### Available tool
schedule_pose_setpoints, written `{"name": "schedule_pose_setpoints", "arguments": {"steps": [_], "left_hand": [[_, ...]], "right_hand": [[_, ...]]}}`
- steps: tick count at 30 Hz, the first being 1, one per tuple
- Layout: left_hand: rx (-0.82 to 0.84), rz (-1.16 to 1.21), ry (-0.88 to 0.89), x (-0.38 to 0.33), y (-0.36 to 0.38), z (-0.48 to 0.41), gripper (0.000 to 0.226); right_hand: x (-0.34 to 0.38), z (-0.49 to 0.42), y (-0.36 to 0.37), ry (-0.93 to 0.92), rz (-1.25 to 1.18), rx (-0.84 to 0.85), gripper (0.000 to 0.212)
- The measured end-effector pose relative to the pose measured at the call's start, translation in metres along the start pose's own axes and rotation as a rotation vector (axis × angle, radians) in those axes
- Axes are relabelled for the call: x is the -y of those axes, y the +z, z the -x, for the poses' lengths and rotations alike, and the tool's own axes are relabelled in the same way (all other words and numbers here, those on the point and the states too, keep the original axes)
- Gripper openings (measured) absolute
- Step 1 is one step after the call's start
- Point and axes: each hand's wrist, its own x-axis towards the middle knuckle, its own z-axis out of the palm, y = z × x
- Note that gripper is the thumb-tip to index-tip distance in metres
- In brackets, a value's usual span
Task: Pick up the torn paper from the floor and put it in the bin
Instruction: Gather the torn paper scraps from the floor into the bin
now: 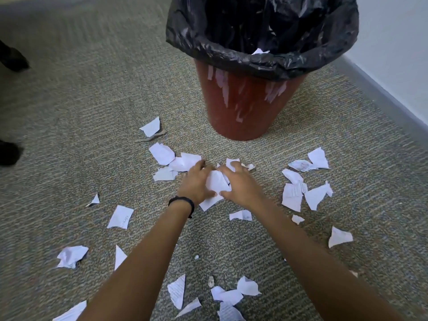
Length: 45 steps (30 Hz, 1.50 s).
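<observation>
Several torn white paper scraps lie scattered over the carpet. My left hand [195,181] and my right hand [239,184] meet in the middle of the floor and grip a small bunch of torn paper [216,184] between them, fingers curled round it. Just beyond them stands a red bin [245,107] lined with a black bag [261,31]; one white scrap [260,51] shows inside at the rim. More scraps lie to the left [162,154] and to the right [293,196] of my hands.
A white wall and grey skirting [382,93] run along the right behind the bin. Two dark shapes, possibly shoes [10,59], sit at the left edge. Further scraps lie near my forearms at the bottom [178,290].
</observation>
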Motion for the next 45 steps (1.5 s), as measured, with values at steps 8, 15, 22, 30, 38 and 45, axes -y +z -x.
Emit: {"name": "schedule_pose_setpoints", "arguments": {"steps": [8,15,22,30,38,45], "left_hand": [[-0.204,0.124,0.032,-0.004,0.014,0.029,0.04],[-0.097,0.472,0.091,-0.031,-0.037,0.047,0.02],[-0.127,1.085,0.232,-0.104,-0.15,0.056,0.014],[-0.178,1.846,0.048,-0.174,-0.226,0.031,0.04],[-0.289,1.793,0.223,-0.183,-0.222,0.038,0.048],[-0.559,1.217,0.276,-0.118,-0.154,0.046,0.022]], "right_hand": [[0.013,0.014,0.019,0.038,-0.114,-0.084,0.045],[0.009,0.037,-0.046,0.076,-0.41,-0.092,0.029],[0.038,0.071,-0.173,-0.028,-1.125,-0.271,0.01],[0.062,0.056,-0.253,-0.077,-2.127,-0.242,0.037],[0.039,0.052,-0.272,-0.16,-2.157,-0.352,0.07],[0.035,0.055,-0.267,-0.109,-1.959,-0.534,0.015]]}}
